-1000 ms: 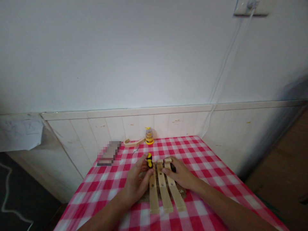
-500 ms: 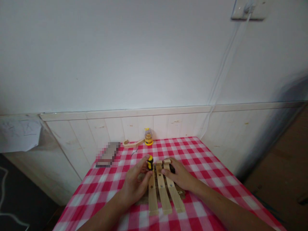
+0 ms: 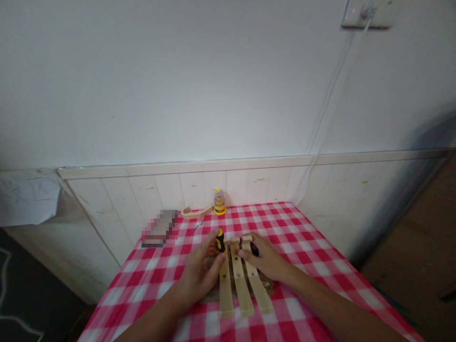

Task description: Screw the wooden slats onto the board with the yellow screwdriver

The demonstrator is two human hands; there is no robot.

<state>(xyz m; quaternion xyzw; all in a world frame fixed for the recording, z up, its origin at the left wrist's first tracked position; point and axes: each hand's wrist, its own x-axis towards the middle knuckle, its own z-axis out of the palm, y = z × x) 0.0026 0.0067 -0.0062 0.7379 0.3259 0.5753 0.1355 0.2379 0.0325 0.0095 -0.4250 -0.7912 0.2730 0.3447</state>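
My left hand (image 3: 201,270) is closed round a short yellow-and-black screwdriver (image 3: 221,241), held over the far end of the left wooden strip (image 3: 225,297). Its tip is hidden. Three pale strips lie side by side, with the middle strip (image 3: 243,294) and the right strip (image 3: 261,292) bearing small raised blocks at their far ends. Screw heads or holes show along all three. My right hand (image 3: 265,259) grips the right strip's far part from the side, its thumb reaching toward the middle strip. Beneath the strips is a brownish piece (image 3: 266,283), mostly covered.
Against the wall stands a yellow-based clear bit holder (image 3: 220,204). Beside it lies a curved wooden piece (image 3: 194,214), with a small thin dark item (image 3: 198,226) in front. A blurred-out flat object (image 3: 160,229) rests on the left of the checked tablecloth (image 3: 306,304).
The screwdriver handle has tilted slightly to the left in my left hand. My right hand and the strips stay in place.
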